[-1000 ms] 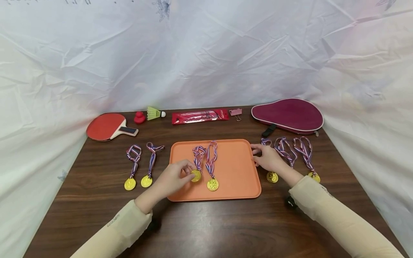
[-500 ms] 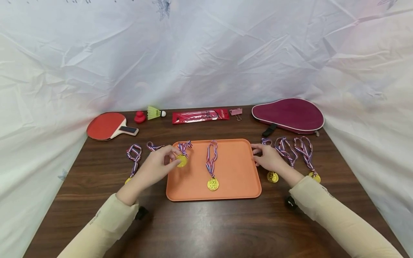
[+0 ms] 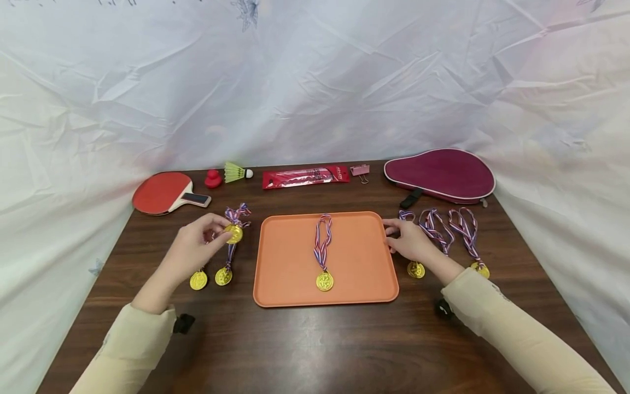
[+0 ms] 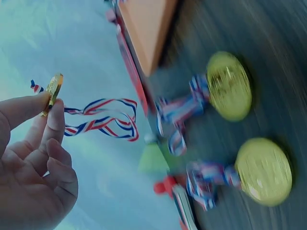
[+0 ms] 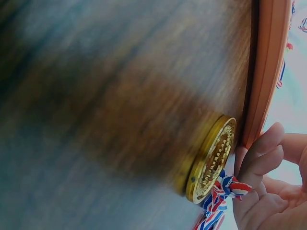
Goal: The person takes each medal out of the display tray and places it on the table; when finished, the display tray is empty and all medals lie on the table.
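Note:
My left hand (image 3: 194,246) pinches a gold medal (image 3: 233,233) by its disc, raised above the table left of the tray. In the left wrist view that medal (image 4: 53,93) is edge-on between thumb and fingertips, its striped ribbon trailing. Below the hand lie two more medals, one disc (image 3: 223,276) near the tray and another (image 3: 198,280) further left, its ribbon mostly hidden. An orange tray (image 3: 364,262) bears one medal (image 3: 324,281) with its ribbon laid out straight. My right hand (image 3: 410,241) grips the tray's right rim, beside a medal (image 5: 211,160) on the table.
Two other medals lie right of the tray, one disc (image 3: 479,270) furthest right. Along the back are a table tennis bat (image 3: 159,194), rubber duck (image 3: 213,179), shuttlecock (image 3: 235,173), red packet (image 3: 305,178), binder clip (image 3: 360,171) and maroon bat case (image 3: 440,175).
My left hand has lifted a medal off the tray and carried it left, over the medals on the table there. The right hand stays at the tray's rim.

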Tool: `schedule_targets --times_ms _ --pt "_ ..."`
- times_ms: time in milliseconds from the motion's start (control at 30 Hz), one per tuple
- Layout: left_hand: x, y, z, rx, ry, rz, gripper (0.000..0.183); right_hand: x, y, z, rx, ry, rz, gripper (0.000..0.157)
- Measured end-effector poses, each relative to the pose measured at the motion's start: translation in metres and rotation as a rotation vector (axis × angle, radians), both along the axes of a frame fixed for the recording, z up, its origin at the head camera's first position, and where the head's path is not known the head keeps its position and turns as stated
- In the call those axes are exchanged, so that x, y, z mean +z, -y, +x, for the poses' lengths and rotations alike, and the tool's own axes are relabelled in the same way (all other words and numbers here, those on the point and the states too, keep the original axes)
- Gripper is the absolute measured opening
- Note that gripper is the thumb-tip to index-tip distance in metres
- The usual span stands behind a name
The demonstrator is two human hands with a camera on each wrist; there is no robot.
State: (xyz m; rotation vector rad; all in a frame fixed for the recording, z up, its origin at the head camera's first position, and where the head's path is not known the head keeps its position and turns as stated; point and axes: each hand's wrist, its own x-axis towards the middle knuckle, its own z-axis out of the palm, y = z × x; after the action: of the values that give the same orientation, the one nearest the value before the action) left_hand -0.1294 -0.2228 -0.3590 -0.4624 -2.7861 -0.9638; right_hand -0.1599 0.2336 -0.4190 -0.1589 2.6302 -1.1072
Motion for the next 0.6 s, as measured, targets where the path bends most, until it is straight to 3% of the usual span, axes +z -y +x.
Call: schedule_targets --times_ms 267,600 --pt "0.005 0.045 0.0 0.105 0.006 -0.047 0.021 0.0 -0.001 0.0 -0.001 0.0 0.001 0.049" --pt "-0.001 0.087 0.003 0.16 0.015 -0.098 0.022 -0.001 0.0 0.0 0.001 -0.007 0.008 0.048"
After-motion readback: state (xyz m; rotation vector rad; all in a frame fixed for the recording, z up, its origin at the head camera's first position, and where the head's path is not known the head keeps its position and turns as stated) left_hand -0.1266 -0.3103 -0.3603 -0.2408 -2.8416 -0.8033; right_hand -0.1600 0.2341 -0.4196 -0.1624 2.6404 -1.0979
